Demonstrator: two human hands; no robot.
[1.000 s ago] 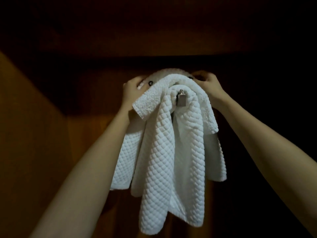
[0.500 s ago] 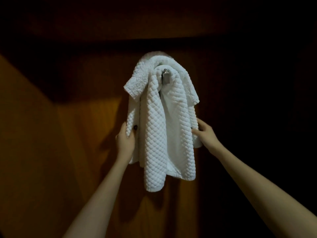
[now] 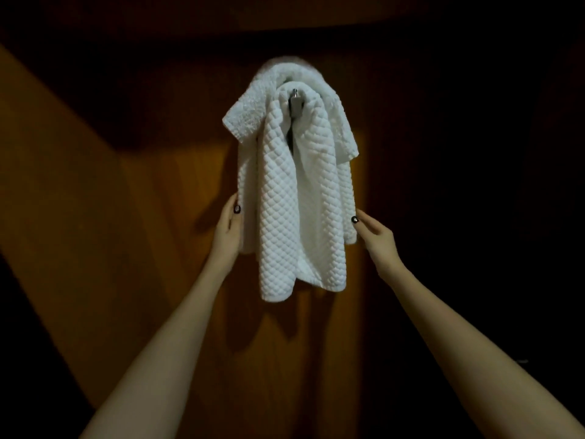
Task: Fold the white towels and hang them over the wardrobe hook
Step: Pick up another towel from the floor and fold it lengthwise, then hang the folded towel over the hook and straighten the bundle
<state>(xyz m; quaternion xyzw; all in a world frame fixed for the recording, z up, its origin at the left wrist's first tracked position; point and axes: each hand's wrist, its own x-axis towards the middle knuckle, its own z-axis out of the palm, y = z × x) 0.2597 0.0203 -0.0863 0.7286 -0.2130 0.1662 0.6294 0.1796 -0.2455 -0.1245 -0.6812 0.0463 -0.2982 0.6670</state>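
White quilted towels (image 3: pixel 285 198) hang in a bunch over a metal wardrobe hook (image 3: pixel 295 103), whose tip shows between the folds near the top. My left hand (image 3: pixel 228 229) lies flat against the towels' left edge with its fingers straight. On the other side, my right hand (image 3: pixel 375 236) touches the lower right edge, fingers extended and relaxed. Neither hand grips the cloth.
The hook is fixed to a brown wooden wardrobe panel (image 3: pixel 177 217). A wooden side wall (image 3: pixel 57 185) runs along the left. A dark shelf or top board (image 3: pixel 285 30) lies above the towels. The right side is in deep shadow.
Both hands came down from the top of the towels at the hook to their lower sides. Since half a second ago the fingers have loosened to a flat touch.
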